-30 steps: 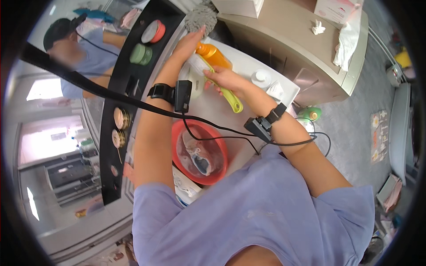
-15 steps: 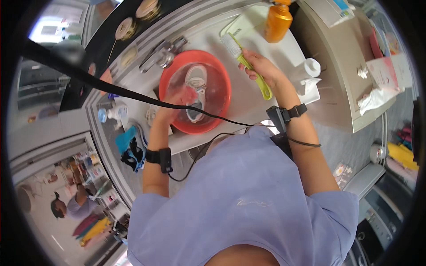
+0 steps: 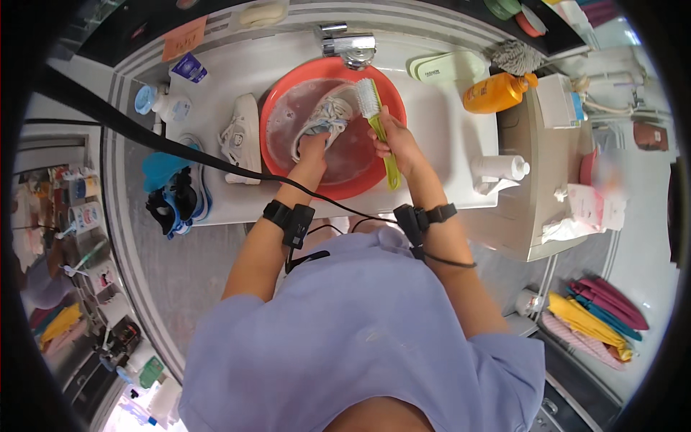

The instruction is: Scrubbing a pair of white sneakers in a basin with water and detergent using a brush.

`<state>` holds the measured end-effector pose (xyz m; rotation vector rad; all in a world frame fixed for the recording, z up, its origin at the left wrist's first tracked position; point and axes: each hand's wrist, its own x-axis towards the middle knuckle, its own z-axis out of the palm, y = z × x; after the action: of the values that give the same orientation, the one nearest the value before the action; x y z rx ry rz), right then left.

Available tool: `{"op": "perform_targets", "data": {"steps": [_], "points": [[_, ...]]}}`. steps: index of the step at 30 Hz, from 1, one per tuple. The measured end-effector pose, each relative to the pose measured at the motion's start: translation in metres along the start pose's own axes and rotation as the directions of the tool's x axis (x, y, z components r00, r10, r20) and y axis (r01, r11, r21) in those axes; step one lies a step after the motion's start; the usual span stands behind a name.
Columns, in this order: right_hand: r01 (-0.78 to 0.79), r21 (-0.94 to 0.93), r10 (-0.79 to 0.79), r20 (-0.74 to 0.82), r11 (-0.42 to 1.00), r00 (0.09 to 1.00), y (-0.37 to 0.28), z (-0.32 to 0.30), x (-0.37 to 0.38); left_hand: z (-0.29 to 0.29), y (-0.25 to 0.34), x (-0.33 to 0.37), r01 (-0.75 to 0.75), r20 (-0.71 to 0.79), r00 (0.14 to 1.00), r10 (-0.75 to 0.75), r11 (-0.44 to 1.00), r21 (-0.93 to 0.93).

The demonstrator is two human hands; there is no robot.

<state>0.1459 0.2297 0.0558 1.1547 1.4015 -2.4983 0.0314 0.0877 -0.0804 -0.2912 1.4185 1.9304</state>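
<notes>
A white laced sneaker [image 3: 334,109] is tilted in cloudy, sudsy water inside a red basin [image 3: 394,84]. My left hand [image 3: 312,153] holds the sneaker at its ankle opening, the fingers partly hidden inside it. Over the basin's right side, my right hand [image 3: 400,146] is wrapped round the green handle of a scrub brush [image 3: 369,101]. The brush's white bristles are close to the sneaker's right side; whether they touch it I cannot tell.
The basin stands in a white sink [image 3: 446,173] under a chrome faucet [image 3: 353,49]. Left of it are another white sneaker [image 3: 242,140] and blue-black shoes [image 3: 180,198]. An orange pump bottle [image 3: 495,93], pale green slab [image 3: 450,67] and white bottle [image 3: 504,168] lie right. A black cable [image 3: 216,153] crosses the view.
The view has turned. My right hand has brought the brush from beside the basin to over it. My left hand now grips the sneaker at its opening, and its laces show.
</notes>
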Motion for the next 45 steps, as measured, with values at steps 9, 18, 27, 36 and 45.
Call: {"op": "perform_targets", "data": {"steps": [9, 18, 27, 36, 45], "points": [[-0.003, 0.029, 0.006, -0.092, 1.0, 0.996, 0.017, 0.005, -0.012, -0.002, 0.028, 0.032, 0.377, 0.269, 0.918, -0.29, 0.849, -0.371], [0.232, -0.829, -0.554, -0.108, 0.508, 0.825, 0.07, -0.019, 0.034, 0.001, 0.026, 0.047, 0.449, 0.353, 0.842, -0.407, 0.892, -0.043], [0.026, -0.997, -0.381, 0.054, -0.079, 0.923, 0.053, 0.07, -0.001, 0.004, 0.05, -0.006, 0.529, 0.525, 0.812, -0.255, 0.702, -0.476], [-0.016, -0.993, -0.396, 0.032, -0.118, 0.918, 0.015, 0.069, 0.064, -0.013, 0.025, -0.029, 0.326, 0.406, 0.908, -0.098, 0.775, -0.542], [0.065, -0.982, -0.326, 0.121, -0.176, 0.938, 0.047, 0.055, 0.022, -0.02, 0.015, -0.031, 0.312, 0.381, 0.924, -0.032, 0.639, -0.703]]}}
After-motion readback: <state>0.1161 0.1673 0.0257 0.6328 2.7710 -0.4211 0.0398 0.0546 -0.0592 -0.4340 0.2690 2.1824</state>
